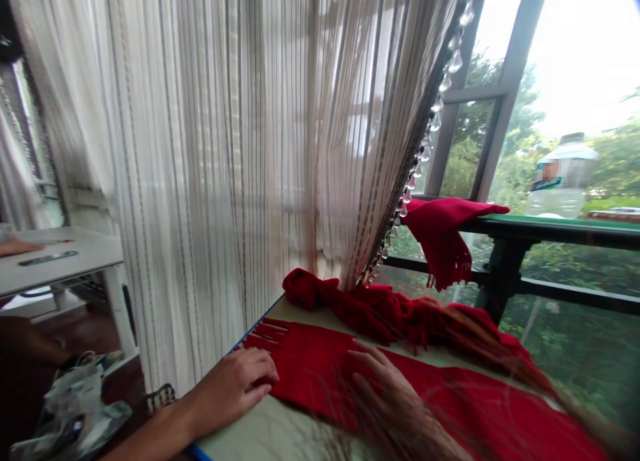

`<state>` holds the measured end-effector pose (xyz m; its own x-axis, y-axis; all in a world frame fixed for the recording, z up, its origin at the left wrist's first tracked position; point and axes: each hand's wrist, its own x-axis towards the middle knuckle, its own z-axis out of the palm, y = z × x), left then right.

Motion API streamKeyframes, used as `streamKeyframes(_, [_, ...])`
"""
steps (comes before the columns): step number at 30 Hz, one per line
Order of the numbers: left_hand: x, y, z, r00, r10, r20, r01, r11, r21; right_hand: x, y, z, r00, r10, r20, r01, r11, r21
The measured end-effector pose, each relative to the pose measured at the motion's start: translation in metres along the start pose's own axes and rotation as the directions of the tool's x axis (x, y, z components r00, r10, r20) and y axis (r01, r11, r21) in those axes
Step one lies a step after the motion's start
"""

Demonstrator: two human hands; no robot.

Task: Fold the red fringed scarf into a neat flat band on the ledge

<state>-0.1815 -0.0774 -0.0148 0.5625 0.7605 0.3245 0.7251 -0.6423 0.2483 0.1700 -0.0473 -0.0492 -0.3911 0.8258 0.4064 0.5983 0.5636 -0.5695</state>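
Note:
A red scarf (pixel 315 361) with a fringed end lies stretched along the pale table. My left hand (pixel 245 379) rests at its near edge by the fringe, fingers loosely bent and thumb apart, with nothing visible in its grasp. On top of the scarf, my right hand (pixel 383 381) lies with fingers spread against the cloth. Behind them, a bunched red fringed scarf (pixel 390 314) runs along the table's far side. Blurred thin strands cross the lower part of the view, partly covering my right forearm and the scarf.
A striped sheer curtain (pixel 215 167) with a beaded edge hangs just beyond the table (pixel 295 417). Another red cloth (pixel 440 234) drapes over the window ledge, near a plastic bottle (pixel 563 181). At left, a person's hand (pixel 20 247) rests on a white table (pixel 95 251); plastic bags (pixel 83 401) lie below.

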Motion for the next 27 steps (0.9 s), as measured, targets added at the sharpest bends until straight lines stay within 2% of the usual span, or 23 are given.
streamKeyframes(7, [-0.006, -0.011, -0.005, 0.989, 0.139, 0.046, -0.137, 0.99, -0.037, -0.011, -0.029, -0.001, 0.992, -0.073, 0.103, 0.071, 0.997, 0.018])
streamKeyframes(13, [-0.006, -0.013, -0.005, 0.98, 0.2, 0.021, -0.2, 0.979, 0.028, -0.014, -0.031, 0.003, 0.996, -0.005, 0.095, 0.007, 1.0, -0.012])
streamKeyframes(21, [-0.011, -0.03, 0.005, 0.971, 0.224, -0.084, -0.224, 0.974, -0.001, -0.008, -0.031, -0.005, 0.971, 0.033, 0.238, -0.02, 0.998, -0.056])
streamKeyframes(27, [-0.012, -0.042, 0.012, 0.975, 0.206, -0.084, -0.211, 0.976, -0.054, -0.004, -0.033, -0.01, 0.95, 0.074, 0.302, -0.066, 0.997, -0.036])
